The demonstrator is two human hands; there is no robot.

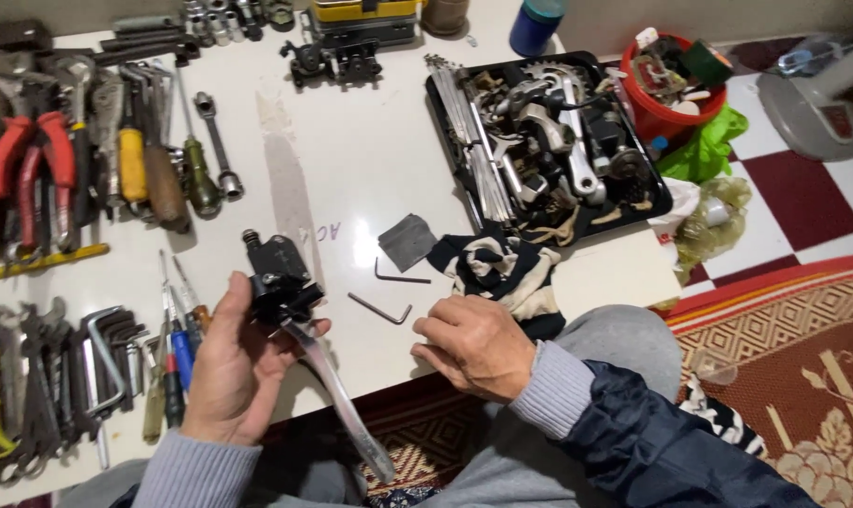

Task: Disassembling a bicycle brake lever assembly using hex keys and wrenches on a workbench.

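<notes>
My left hand [234, 362] grips a black brake lever assembly [281, 277] whose long silver lever [342, 404] points down toward the table's near edge. My right hand [473, 343] rests on the white table [370, 160] with fingers curled, its fingertips close to a bent hex key [381, 309]. I cannot tell whether it pinches anything small. A second hex key [400, 277] lies just beyond, beside a small grey sheet [408, 240]. A black-and-white striped cloth [497, 268] sits directly behind my right hand.
A black tray [657, 202] of metal parts and spokes stands at the back right, with a red bucket [666, 118] beyond it. Pliers [31, 160], screwdrivers [177, 353] and wrenches [60, 376] line the left side. A black-and-yellow case [365, 19] and a blue-lidded jar [535, 23] stand at the back.
</notes>
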